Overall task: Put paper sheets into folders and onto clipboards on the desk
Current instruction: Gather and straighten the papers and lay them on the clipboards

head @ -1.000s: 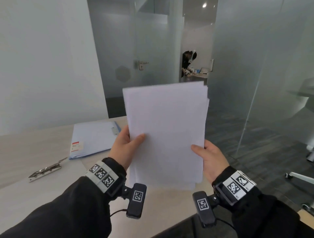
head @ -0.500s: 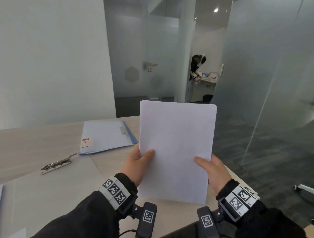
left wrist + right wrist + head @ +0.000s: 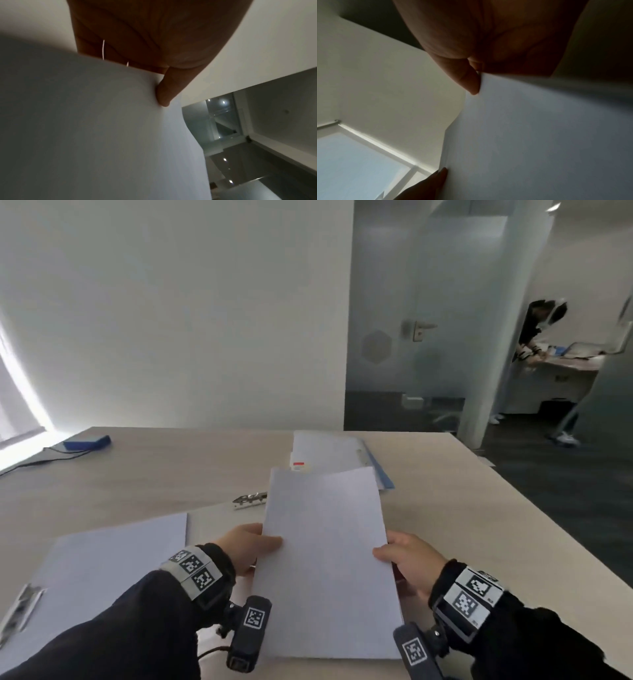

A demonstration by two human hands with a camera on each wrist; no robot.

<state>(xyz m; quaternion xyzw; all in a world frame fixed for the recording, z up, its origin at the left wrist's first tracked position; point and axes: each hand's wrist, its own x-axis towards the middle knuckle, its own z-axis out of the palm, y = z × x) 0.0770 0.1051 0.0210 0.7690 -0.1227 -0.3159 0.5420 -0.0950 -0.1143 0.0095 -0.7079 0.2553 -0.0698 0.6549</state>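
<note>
Both hands are up over the pale wood-grain desk, carrying a stack of plain white paper sheets between them, tilted with its far edge raised. The left hand has the stack's left edge in its grip, thumb laid flat across the top sheet, fingers hidden beneath. The right hand takes the right edge the same way, thumb on top, grip pinching the sheets. Both wrists angle inward, black sleeves running back toward the body. Beyond the stack lies a translucent blue plastic folder with a red-and-white label. A silver metal clip peeks out just left of the stack. At the near left, a clipboard holding white paper lies flat.
</note>
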